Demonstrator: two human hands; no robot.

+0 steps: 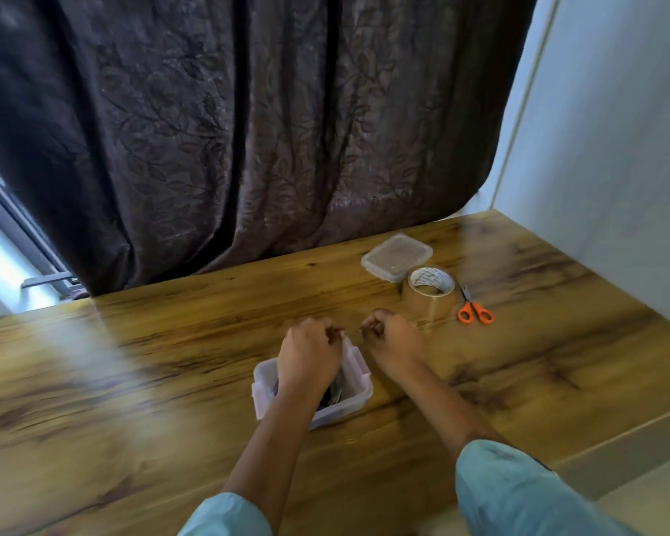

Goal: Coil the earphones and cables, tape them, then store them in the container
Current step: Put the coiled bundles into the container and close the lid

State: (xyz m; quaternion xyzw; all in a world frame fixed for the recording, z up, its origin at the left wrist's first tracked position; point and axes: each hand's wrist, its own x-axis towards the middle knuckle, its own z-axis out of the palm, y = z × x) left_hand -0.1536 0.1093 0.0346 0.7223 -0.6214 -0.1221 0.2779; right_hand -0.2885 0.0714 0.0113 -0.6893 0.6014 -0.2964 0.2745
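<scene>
One clear plastic container (347, 406) sits on the wooden table (163, 365), slightly near of centre, open at the top. Dark cables (331, 396) lie inside, only partly seen past the wrist; how they are coiled or taped cannot be told.

Left hand (310, 353) hangs directly over the container's far half, back of the hand up, fingers curled in toward the palm. Right hand (391, 342) sits at 2 o'clock from the container, just beside its far right corner and clear of the rim, fingers likewise curled. The two sets of fingertips face each other with a small gap between. Whether either hand pinches anything is too small and blurred to tell. Both forearms are bare; light blue sleeves (519, 493) show at the bottom edge.

Further out at 1 o'clock from the container, well apart from it, lies the clear lid (397, 257), flat on the table. Brown tape roll (430, 294) lies on its side, touching or just overlapping the lid's near right corner. Orange-handled scissors (474, 309) lie just beside the roll at its 3 o'clock, handles toward the person, blades pointing away.

Dark leaf-patterned curtain (229, 129) hangs along the table's far edge at 12 o'clock. Pale wall (615, 148) closes the 3 o'clock side.
</scene>
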